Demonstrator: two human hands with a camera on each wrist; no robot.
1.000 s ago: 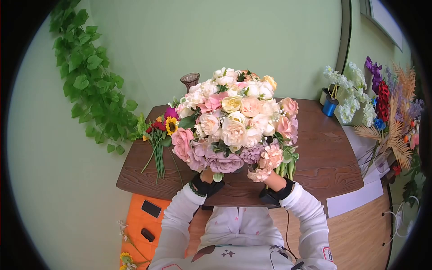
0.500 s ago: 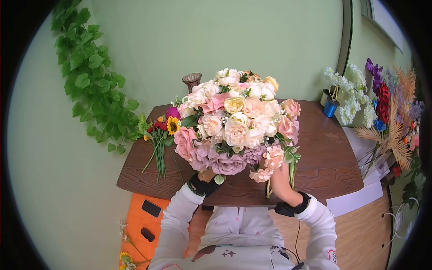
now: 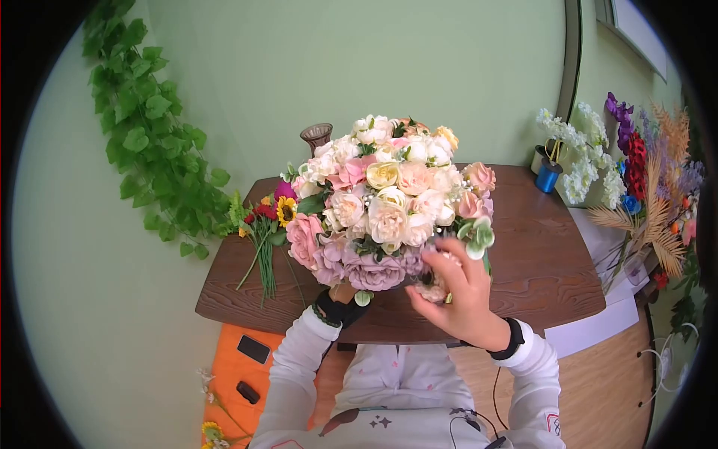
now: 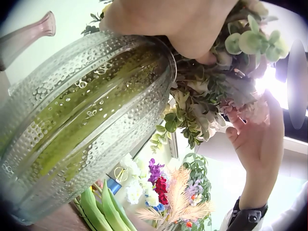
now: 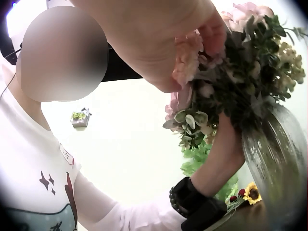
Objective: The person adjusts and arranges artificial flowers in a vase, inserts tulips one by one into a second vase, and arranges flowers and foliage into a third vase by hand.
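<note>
A large bouquet of pink, cream and lilac artificial flowers (image 3: 389, 217) stands in a clear textured glass vase (image 4: 86, 110) on the table. My left hand (image 4: 168, 21) is up at the vase's rim, under the blooms; its fingers are mostly hidden among stems and leaves, and I cannot tell how they close. At the bouquet's near right edge, my right hand (image 3: 467, 303) has thumb and fingers curved about a peach hydrangea (image 5: 186, 57), pinching the bloom from both sides. Pale green-edged leaves (image 3: 477, 238) stick out just above that hand.
Sunflowers and red blooms on green stems (image 3: 265, 239) lie at the table's left. A smoky glass vase (image 3: 317, 136) stands behind the bouquet. More flowers (image 3: 651, 194) and a blue ribbon spool (image 3: 549, 178) are at the right. A phone (image 3: 253, 349) lies on orange cloth.
My right hand has come out from under the bouquet and risen to its near right side, now around the peach hydrangea. The left hand stays beneath the blooms.
</note>
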